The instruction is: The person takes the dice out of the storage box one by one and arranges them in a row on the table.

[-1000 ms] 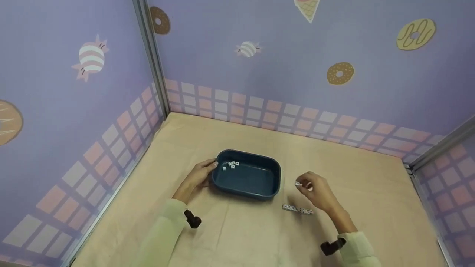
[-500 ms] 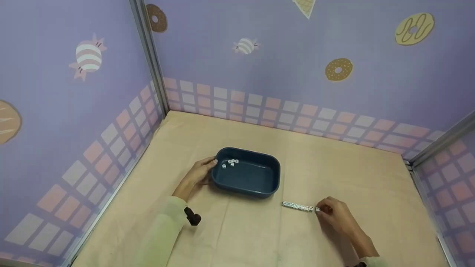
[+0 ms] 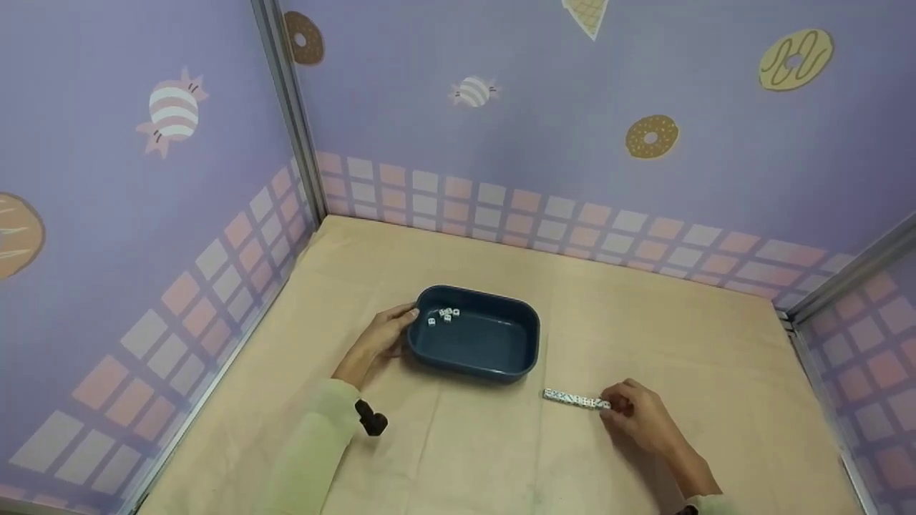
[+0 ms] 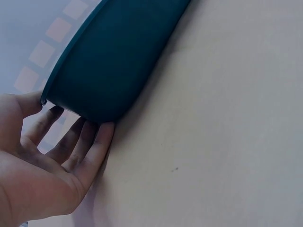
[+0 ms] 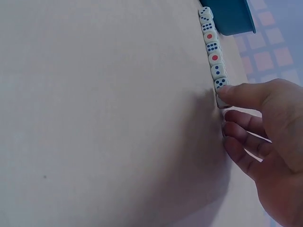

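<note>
Here, the right hand (image 3: 640, 415) pinches the end die (image 5: 221, 100) of a straight row of white dice (image 3: 572, 398), its thumb lying over the top of that die and its other fingers bent close to the tabletop (image 3: 486, 458). The row sits on the tabletop, running from near the blue tub (image 3: 486, 347) out to the right hand, the dice side by side. Most upper faces in the right wrist view carry blue pips; two show a single large red one. The thumb mostly hides the end die's upper face.

The left hand (image 3: 383, 336) holds the tub by its left end, thumb at the rim and fingers spread below against its outside. Inside, toward the far left corner, lies a small group of loose dice (image 3: 447, 317), one slightly apart from the rest.

Both arms wear pale green sleeves (image 3: 308, 443). Beyond the tabletop stand lilac walls (image 3: 401, 57) printed with sweets, doughnuts and pink-and-white checks, meeting at a grey metal post (image 3: 290, 114).
</note>
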The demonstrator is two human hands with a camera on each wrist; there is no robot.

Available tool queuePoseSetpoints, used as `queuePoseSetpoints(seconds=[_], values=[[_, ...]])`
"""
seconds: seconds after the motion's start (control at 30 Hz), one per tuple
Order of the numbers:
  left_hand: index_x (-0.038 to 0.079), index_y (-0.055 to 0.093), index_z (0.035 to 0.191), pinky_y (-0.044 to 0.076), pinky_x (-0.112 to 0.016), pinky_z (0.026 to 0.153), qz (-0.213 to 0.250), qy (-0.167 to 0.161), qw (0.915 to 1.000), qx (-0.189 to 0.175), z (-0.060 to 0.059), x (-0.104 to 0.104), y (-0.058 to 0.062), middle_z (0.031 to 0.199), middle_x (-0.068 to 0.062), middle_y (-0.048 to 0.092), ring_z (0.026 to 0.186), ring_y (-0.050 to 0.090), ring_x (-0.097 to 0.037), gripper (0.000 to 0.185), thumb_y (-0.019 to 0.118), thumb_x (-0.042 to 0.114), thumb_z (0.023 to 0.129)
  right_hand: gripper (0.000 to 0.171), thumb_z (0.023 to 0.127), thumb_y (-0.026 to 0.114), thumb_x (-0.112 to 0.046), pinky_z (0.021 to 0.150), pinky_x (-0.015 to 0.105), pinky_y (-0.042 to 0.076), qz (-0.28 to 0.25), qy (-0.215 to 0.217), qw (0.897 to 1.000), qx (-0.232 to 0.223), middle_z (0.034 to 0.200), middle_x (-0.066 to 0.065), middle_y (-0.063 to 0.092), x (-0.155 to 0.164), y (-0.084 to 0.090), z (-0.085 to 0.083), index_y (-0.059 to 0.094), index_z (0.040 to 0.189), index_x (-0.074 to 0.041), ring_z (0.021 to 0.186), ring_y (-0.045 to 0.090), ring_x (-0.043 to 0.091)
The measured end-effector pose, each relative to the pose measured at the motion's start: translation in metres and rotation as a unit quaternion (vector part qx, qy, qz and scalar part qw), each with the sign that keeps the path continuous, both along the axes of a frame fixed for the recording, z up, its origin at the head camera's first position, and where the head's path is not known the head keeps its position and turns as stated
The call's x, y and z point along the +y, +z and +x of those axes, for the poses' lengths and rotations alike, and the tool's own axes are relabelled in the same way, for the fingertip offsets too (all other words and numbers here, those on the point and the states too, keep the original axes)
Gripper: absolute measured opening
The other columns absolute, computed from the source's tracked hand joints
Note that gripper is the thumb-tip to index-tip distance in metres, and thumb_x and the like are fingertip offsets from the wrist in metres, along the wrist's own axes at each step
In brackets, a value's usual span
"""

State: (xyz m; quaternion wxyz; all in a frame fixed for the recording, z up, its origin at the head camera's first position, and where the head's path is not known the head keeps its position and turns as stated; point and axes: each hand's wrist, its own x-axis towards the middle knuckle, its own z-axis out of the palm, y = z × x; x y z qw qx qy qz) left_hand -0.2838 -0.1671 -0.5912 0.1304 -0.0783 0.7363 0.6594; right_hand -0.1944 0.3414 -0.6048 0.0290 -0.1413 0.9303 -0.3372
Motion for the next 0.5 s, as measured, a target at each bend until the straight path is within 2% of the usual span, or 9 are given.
queuePoseSetpoints(seconds=[0.3,0.5], values=[[0.017,0.054,0.157,0.056,-0.052,0.095,0.010,0.004,0.9999,-0.010,0.0010,0.0003,0.0003,0.159,-0.015,0.052,0.132,0.058,-0.033,0.053,0.060,0.039,0.109,0.021,0.089,0.084,0.002,0.074,0.025,0.051,-0.006,-0.016,1.000,0.005,0.097,0.000,0.061,-0.0048,-0.0035,0.0002,0.078,0.101,-0.015,0.086,0.058,0.015],[0.017,0.052,0.158,0.055,-0.051,0.092,0.002,-0.009,0.9999,-0.005,0.0028,-0.0017,0.0003,0.158,-0.016,0.052,0.129,0.059,-0.033,0.055,0.060,0.041,0.109,0.024,0.088,0.086,-0.001,0.078,0.032,0.055,-0.015,-0.014,0.999,0.027,0.103,0.004,0.065,-0.0100,0.0046,-0.0011,0.077,0.109,-0.006,0.090,0.062,0.020]])
